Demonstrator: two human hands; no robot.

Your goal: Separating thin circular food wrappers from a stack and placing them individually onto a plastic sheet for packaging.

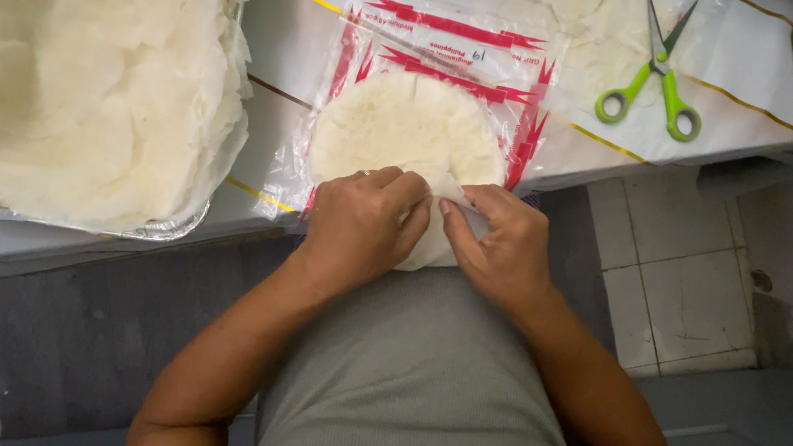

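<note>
Both hands meet at the near edge of a round stack of thin white wrappers lying on a clear plastic bag on the tabletop. The left hand and right hand each have a pinching grip on the top sheet's edge. A tray of separated sheets sits left; green scissors lie right.

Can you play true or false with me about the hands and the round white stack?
1. Both hands, left hand and right hand, touch the round white stack. True.
2. The scissors have blue handles. False: the handles are green.
3. The stack lies on a clear bag with red print. True.
4. The right hand holds the scissors. False: they lie apart on the table.
5. The big tray holds loose white sheets. True.
</note>
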